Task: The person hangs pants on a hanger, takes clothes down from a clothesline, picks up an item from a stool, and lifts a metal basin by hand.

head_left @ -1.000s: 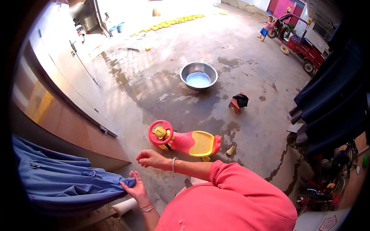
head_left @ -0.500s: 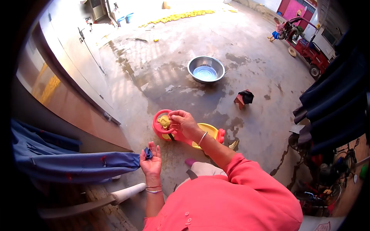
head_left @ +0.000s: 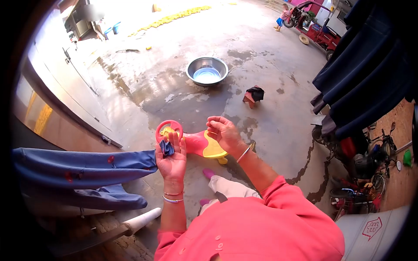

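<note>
My left hand is palm up with its fingers stretched. A bunched end of a blue trouser leg pokes out between thumb and fingers. The rest of the blue trousers, with small red prints, stretches from the left up to this hand. My right hand is raised to the right, thumb and fingertips pinched together; anything between them is too small to make out. Below and between the hands is a red and yellow ride-on toy car. Its steering wheel is partly hidden behind my left fingers.
A metal basin of water stands on the wet concrete ahead. Right of it, dark cloth lies on a small red stool. Dark clothes hang at right, above parked bikes. A child stands by a red three-wheeler.
My right hand has moved right, away from over the steering wheel. My left hand has risen slightly, still with the blue trouser leg. The view has shifted, so the yard appears further left.
</note>
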Available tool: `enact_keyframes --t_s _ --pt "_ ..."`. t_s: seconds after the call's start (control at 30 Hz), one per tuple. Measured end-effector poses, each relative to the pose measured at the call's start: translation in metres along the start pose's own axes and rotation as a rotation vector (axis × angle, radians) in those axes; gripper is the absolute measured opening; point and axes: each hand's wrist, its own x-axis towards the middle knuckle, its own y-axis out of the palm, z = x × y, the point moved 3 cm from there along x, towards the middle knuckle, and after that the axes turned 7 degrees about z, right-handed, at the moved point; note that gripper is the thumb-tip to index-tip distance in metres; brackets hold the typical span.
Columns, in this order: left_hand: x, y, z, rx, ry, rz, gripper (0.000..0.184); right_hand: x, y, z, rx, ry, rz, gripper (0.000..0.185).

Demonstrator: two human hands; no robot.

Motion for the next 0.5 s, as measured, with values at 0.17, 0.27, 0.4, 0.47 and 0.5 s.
enact_keyframes --t_s 0.17,0.27,0.4,0.47,0.5 --pt "-0.003 0.011 0.043 -0.023 -0.051 -0.015 0.039 -0.006 0.0 0.005 0.044 0.019 0.028 0.012" --pt "0.005 0.015 0.071 -0.06 -0.119 -0.009 0.038 -0.006 0.006 0.017 0.037 0.014 0.069 0.013" --pt "0.034 0.011 0.096 -0.031 -0.161 0.086 0.033 0.0 -0.008 0.041 0.031 -0.025 0.085 0.012" --pt "0.049 0.004 0.106 -0.065 -0.122 0.045 0.029 0.002 -0.025 0.05 0.039 -0.039 0.075 0.012" --pt "0.053 0.009 0.116 -0.069 -0.134 0.084 0.03 0.001 -0.035 0.056 0.042 -0.042 0.053 0.013"
